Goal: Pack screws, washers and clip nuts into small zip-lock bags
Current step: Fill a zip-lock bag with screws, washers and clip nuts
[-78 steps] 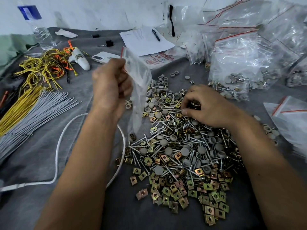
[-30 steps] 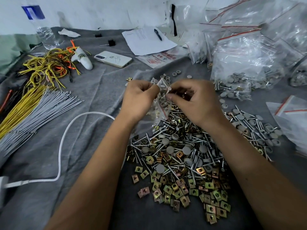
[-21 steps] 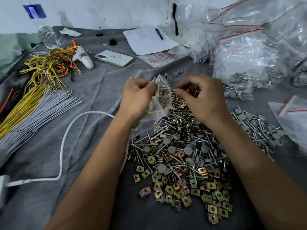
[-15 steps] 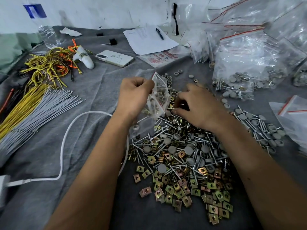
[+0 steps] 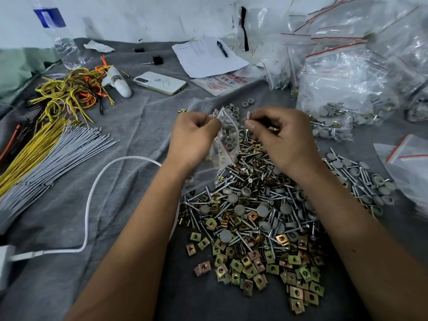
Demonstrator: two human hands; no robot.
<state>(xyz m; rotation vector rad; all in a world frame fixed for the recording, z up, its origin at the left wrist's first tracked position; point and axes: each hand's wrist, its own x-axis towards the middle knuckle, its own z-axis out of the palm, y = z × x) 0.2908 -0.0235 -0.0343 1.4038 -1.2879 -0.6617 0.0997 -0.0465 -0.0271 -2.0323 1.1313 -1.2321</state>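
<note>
Since half a second ago, the right hand (image 5: 281,140) is lifting off the heap and now pinching a single screw (image 5: 248,116) between thumb and forefinger, just beside the mouth of the small zip-lock bag (image 5: 225,137). The left hand (image 5: 193,137) is gripping that bag by its upper edge, holding it open above the far side of the pile of screws, washers and clip nuts (image 5: 254,218), which is lying in the middle of the grey cloth (image 5: 129,126). Filled bags (image 5: 347,72) are stacking up toward the cloth's far right corner, and a phone (image 5: 159,82) is lying near the far edge
</note>
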